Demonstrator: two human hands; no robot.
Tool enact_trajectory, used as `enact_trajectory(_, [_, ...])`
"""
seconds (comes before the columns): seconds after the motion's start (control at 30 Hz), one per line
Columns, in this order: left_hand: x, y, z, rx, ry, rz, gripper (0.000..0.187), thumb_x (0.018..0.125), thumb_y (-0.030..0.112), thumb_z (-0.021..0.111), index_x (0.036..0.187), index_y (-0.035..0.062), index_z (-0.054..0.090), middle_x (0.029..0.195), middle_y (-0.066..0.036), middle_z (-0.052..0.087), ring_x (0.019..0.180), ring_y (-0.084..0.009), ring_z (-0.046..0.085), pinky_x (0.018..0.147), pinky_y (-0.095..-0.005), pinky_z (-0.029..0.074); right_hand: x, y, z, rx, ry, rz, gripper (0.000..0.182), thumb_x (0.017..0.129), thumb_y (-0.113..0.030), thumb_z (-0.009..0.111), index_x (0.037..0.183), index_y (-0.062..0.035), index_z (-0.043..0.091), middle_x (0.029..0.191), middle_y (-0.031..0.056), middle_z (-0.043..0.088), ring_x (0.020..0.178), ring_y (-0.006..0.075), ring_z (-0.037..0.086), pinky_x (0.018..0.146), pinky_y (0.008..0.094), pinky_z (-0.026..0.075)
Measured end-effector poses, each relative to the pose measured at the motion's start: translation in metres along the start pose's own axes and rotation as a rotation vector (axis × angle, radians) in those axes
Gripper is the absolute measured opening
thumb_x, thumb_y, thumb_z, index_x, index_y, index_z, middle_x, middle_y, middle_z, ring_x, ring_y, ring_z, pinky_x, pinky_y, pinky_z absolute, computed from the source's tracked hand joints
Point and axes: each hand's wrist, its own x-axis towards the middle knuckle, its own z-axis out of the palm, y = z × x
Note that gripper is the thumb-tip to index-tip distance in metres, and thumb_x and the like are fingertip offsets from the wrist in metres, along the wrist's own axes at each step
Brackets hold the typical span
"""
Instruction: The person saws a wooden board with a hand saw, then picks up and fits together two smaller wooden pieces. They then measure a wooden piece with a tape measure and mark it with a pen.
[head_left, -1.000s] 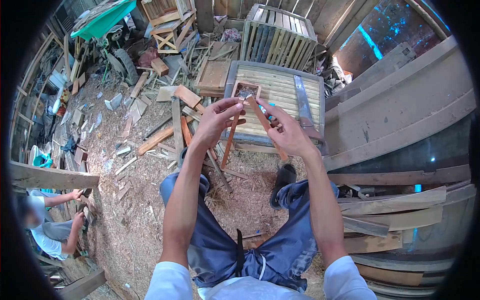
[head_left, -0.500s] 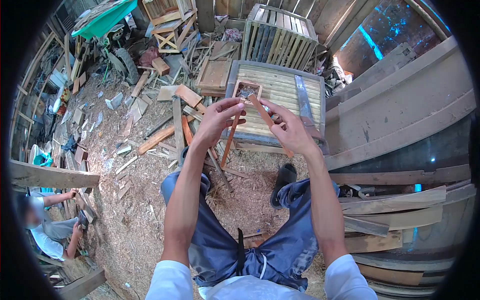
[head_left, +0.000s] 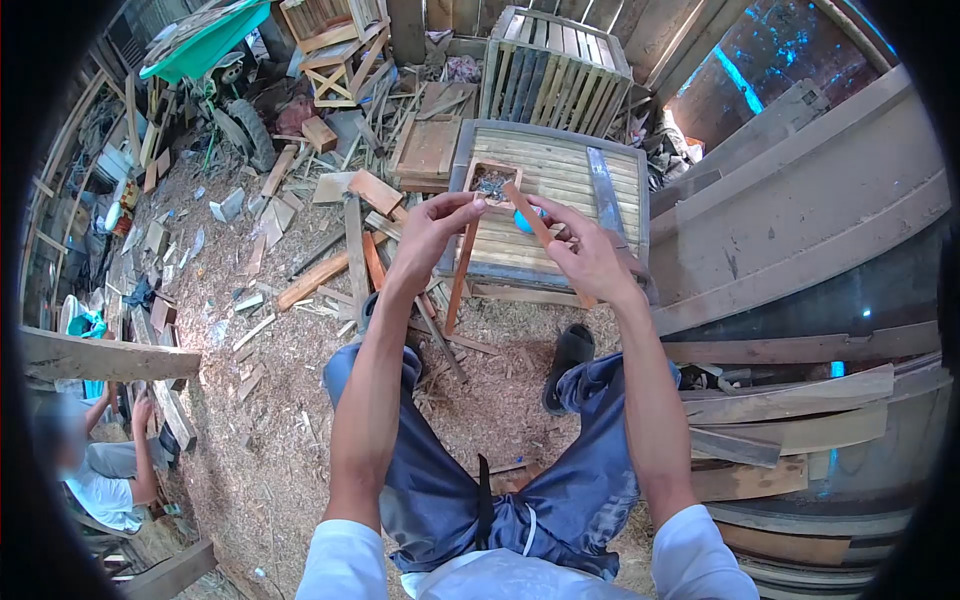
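- The person sits with both knees apart in blue trousers [head_left: 560, 500] over a floor of sawdust [head_left: 270, 440]; a dark shoe [head_left: 568, 352] rests beyond the right knee.
- Stacked planks [head_left: 790, 400] lie just beside the right leg.
- The left hand [head_left: 428, 232] is raised in front of the body. Its fingers are closed in a narrow pinch on the upper end of a thin reddish wooden strip [head_left: 460, 275], which hangs nearly upright, its lower end pointing at the floor.
- The right hand [head_left: 588, 258] is raised at the same height, near the left hand. Its fingers are closed around a second wooden strip [head_left: 530, 220], which tilts up and to the left.
- The upper ends of the two strips stand close together between the hands; contact between them cannot be confirmed.
- A small blue object [head_left: 523, 221] shows behind the right-hand fingers; its identity cannot be determined.
- Directly beyond the hands stands a slatted wooden panel [head_left: 560, 180]. A small wooden tray [head_left: 491, 181] holding dark small parts sits on its near-left part, and a long metal blade [head_left: 606, 195] lies along its right side.
- Offcuts and scrap boards [head_left: 330, 270] cover the floor to the left of the panel.
- A slatted crate [head_left: 555, 70] stands upright against the far wall.
- A second person [head_left: 95, 480] crouches at the far left, behind a heavy beam [head_left: 100, 355].
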Motion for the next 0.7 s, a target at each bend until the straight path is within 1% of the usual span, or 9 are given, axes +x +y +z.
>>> enact_trajectory(0.1, [0.001,0.000,-0.002,-0.065,0.027,-0.004,0.047,0.088,0.030,0.072,0.121,-0.0024,0.064,0.106,-0.008,0.068,0.100,-0.0132,0.061,0.092,-0.0291,0.044,0.001,0.007,-0.005,0.031,0.032,-0.034,0.055,0.083,-0.007,0.054,0.138,-0.0093,0.054,0.110,0.0131,0.064,0.091,0.0194,0.063,0.082,0.0317,0.051])
enact_trajectory(0.2, [0.002,0.000,-0.005,-0.047,0.035,0.004,0.047,0.088,0.031,0.072,0.121,-0.0020,0.064,0.107,-0.007,0.068,0.100,-0.0125,0.061,0.092,-0.0288,0.044,0.002,0.013,-0.010,0.110,0.071,0.056,0.052,0.085,-0.008,0.053,0.137,-0.0071,0.054,0.108,0.0123,0.065,0.090,0.0176,0.062,0.082,0.0311,0.050])
enact_trajectory(0.3, [0.003,-0.001,-0.006,-0.162,0.007,-0.004,0.046,0.089,0.032,0.071,0.121,-0.0006,0.064,0.107,-0.006,0.068,0.100,-0.0123,0.061,0.093,-0.0290,0.044,0.003,0.021,-0.012,0.134,0.121,0.028,0.050,0.087,-0.009,0.050,0.136,-0.0061,0.054,0.110,0.0128,0.065,0.088,0.0176,0.061,0.083,0.0315,0.049])
enact_trajectory(0.37, [0.004,-0.002,-0.008,-0.221,-0.037,-0.009,0.046,0.089,0.031,0.071,0.122,0.0002,0.064,0.107,-0.005,0.068,0.101,-0.0123,0.061,0.094,-0.0291,0.044,0.006,0.037,-0.008,0.132,0.155,-0.026,0.046,0.091,-0.015,0.053,0.135,-0.0057,0.055,0.112,0.0124,0.065,0.089,0.0174,0.061,0.083,0.0317,0.049])
enact_trajectory(0.4, [0.004,-0.002,-0.009,-0.250,-0.058,-0.012,0.046,0.089,0.031,0.071,0.122,0.0007,0.064,0.107,-0.005,0.068,0.102,-0.0123,0.061,0.094,-0.0291,0.044,0.007,0.031,-0.006,0.131,0.172,-0.053,0.044,0.093,-0.018,0.054,0.135,-0.0056,0.055,0.113,0.0121,0.065,0.089,0.0173,0.060,0.083,0.0318,0.049])
enact_trajectory(0.5, [0.004,-0.002,-0.008,-0.268,-0.064,-0.017,0.046,0.089,0.031,0.071,0.123,0.0012,0.063,0.107,-0.005,0.067,0.103,-0.0124,0.061,0.096,-0.0297,0.044,-0.001,0.009,-0.008,0.156,0.064,0.110,0.046,0.096,-0.032,0.059,0.135,-0.0075,0.056,0.112,0.0108,0.066,0.092,0.0173,0.060,0.084,0.0324,0.049])
enact_trajectory(0.6, [0.003,0.000,-0.007,-0.242,-0.087,-0.010,0.047,0.089,0.032,0.071,0.124,0.0010,0.062,0.110,-0.005,0.067,0.105,-0.0124,0.060,0.097,-0.0304,0.043,-0.001,0.006,-0.003,0.125,0.039,0.030,0.050,0.094,-0.038,0.063,0.135,-0.0111,0.056,0.107,0.0095,0.065,0.091,0.0164,0.060,0.082,0.0325,0.050])
enact_trajectory(0.7, [0.005,-0.003,-0.006,-0.201,-0.076,-0.007,0.049,0.088,0.032,0.072,0.124,0.0004,0.062,0.111,-0.006,0.067,0.106,-0.0133,0.060,0.097,-0.0306,0.042,-0.002,-0.004,-0.001,0.075,0.038,-0.005,0.047,0.094,-0.032,0.065,0.136,-0.0146,0.056,0.102,0.0085,0.064,0.088,0.0161,0.060,0.080,0.0323,0.051])
